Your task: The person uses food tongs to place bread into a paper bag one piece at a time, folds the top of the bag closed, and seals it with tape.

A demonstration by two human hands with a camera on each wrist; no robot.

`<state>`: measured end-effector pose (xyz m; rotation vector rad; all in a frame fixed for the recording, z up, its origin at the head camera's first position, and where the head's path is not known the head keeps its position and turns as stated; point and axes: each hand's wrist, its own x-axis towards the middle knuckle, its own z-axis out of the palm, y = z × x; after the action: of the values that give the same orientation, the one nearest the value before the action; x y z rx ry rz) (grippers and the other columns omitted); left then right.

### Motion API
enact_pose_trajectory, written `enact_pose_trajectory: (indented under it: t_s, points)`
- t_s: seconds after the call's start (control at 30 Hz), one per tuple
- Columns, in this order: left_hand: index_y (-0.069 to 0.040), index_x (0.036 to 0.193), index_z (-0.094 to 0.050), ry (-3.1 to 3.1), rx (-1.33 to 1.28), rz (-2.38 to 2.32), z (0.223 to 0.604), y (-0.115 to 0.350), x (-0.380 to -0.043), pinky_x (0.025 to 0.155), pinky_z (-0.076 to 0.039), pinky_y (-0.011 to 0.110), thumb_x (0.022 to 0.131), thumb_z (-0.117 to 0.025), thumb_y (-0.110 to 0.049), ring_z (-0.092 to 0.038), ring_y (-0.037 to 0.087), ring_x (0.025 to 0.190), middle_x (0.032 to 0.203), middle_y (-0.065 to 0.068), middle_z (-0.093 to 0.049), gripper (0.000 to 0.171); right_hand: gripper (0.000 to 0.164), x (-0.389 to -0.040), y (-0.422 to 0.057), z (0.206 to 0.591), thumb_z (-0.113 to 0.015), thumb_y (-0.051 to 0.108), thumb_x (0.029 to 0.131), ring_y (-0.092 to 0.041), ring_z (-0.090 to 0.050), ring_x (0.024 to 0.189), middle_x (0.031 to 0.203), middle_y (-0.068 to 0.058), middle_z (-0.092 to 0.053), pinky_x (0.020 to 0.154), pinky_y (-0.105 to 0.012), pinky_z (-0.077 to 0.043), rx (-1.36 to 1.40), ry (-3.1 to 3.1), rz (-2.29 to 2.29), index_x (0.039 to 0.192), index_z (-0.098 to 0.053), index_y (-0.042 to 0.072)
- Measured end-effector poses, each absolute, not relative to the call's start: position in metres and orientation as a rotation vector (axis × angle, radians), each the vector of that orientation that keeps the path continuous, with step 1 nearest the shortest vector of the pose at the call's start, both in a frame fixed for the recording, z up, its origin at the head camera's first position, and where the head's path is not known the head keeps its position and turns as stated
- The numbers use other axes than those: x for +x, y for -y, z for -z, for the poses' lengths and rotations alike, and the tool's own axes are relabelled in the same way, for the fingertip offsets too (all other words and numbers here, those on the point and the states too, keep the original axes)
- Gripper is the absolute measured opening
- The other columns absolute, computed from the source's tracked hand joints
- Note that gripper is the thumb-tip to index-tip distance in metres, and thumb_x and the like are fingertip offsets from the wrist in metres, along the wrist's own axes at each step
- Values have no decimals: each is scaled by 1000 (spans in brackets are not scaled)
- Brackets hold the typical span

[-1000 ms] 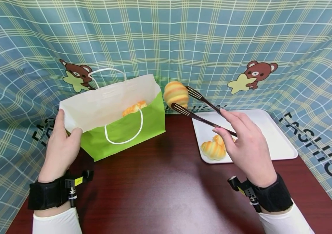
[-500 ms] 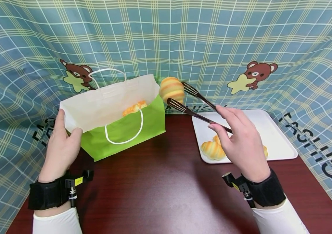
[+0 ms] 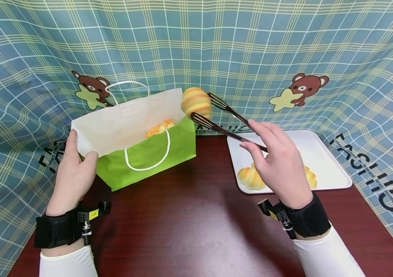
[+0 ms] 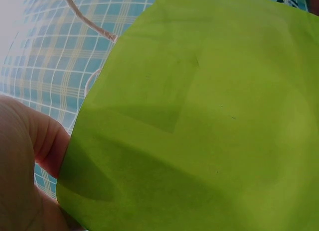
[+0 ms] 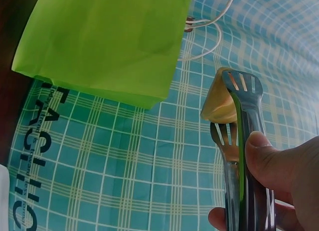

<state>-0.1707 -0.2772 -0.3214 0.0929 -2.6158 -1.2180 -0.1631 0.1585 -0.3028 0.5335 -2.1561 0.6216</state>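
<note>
With its left side edge between my left hand's (image 3: 73, 175) thumb and fingers, a green paper bag (image 3: 179, 140) stands mouth up, leaning toward me. Its white inside shows a golden bread piece (image 3: 159, 128). My right hand (image 3: 279, 167) holds dark slotted tongs (image 3: 229, 133) between thumb and fingers. A round striped bread roll (image 3: 195, 100) sits in the tongs' tips, raised at the bag's right end and overlapping its rim in the head view. In the right wrist view the roll (image 5: 217, 101) is pinched beside the green bag (image 5: 109, 42). Green paper (image 4: 199, 101) fills most of the left wrist view.
A white tray (image 3: 324, 161) lies at the right, bearing croissant-like breads (image 3: 250, 177) partly behind my right hand. White cord handles (image 3: 148, 168) hang from the bag. Blue checked cloth (image 3: 238, 46) rises behind the dark red table (image 3: 182, 223).
My right hand, the tongs and the bread roll have moved left and slightly up, from beside the bag to its right rim. My left hand and the bag have hardly moved.
</note>
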Motion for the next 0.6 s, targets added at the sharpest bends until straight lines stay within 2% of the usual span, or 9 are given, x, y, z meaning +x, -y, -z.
enact_pose_trajectory:
  t_s: [0.17, 0.37, 0.6]
  points:
    - [-38, 148, 15, 2610, 88, 1228, 322, 277, -171, 98, -20, 60, 96, -32, -29, -3, 26, 144, 157, -9, 7, 70, 55, -167, -153, 298, -76, 22, 80, -22, -58, 106, 118, -7, -62, 86, -39, -44, 558, 2159, -608, 131, -58, 13]
    - [-37, 148, 15, 2611, 92, 1220, 322, 277, -172, 94, -22, 58, 97, -32, -30, -7, 28, 143, 158, -9, 7, 70, 54, -174, -145, 288, -73, 27, 83, -20, -58, 98, 119, -4, -61, 77, -38, -45, 613, 2178, -531, 133, -57, 15]
    - [-37, 148, 16, 2620, 94, 1220, 322, 276, -171, 91, -22, 57, 96, -31, -30, -4, 27, 144, 157, -10, 9, 70, 52, -183, -135, 272, -69, 29, 86, -18, -56, 98, 120, -2, -60, 76, -38, -42, 682, 2193, -436, 134, -55, 15]
